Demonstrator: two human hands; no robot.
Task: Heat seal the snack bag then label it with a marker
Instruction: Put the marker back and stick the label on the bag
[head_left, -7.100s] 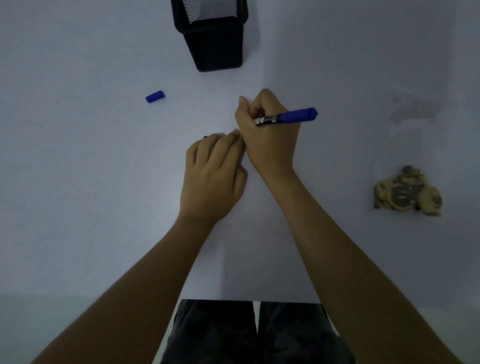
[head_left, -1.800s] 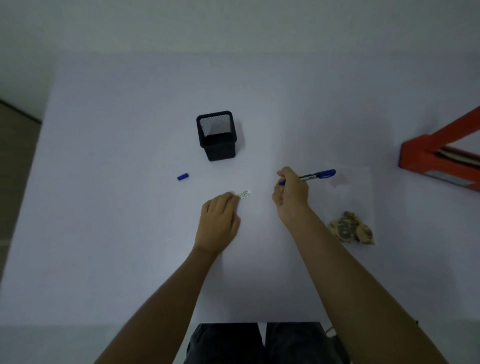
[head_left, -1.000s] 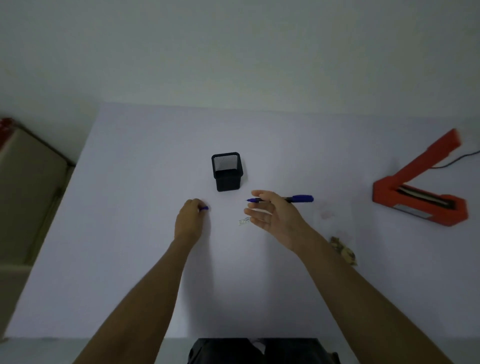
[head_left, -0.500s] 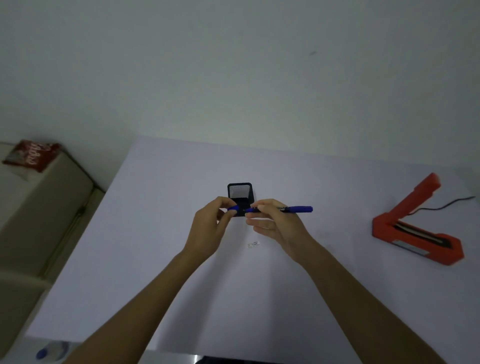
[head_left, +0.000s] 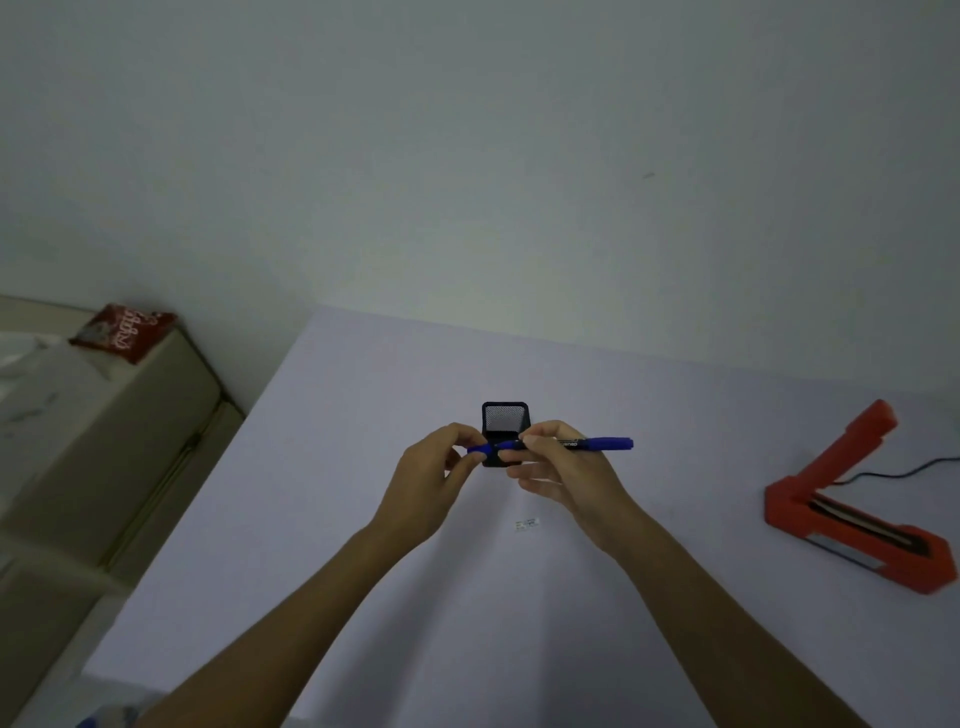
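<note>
At frame centre, the right hand (head_left: 558, 467) pinches the marker (head_left: 587, 444) level while left hand (head_left: 434, 480) fingers clamp its cap (head_left: 480, 450), apparently recapping. The snack bag isn't visible; sealer (head_left: 852, 512) sits right.

Blue marker (head_left: 592, 443) with blue cap (head_left: 480, 449) (between both hands), black mesh pen cup (head_left: 504, 418) behind them, red-orange heat sealer (head_left: 852, 506) far right, pale lavender table (head_left: 363, 519).
</note>
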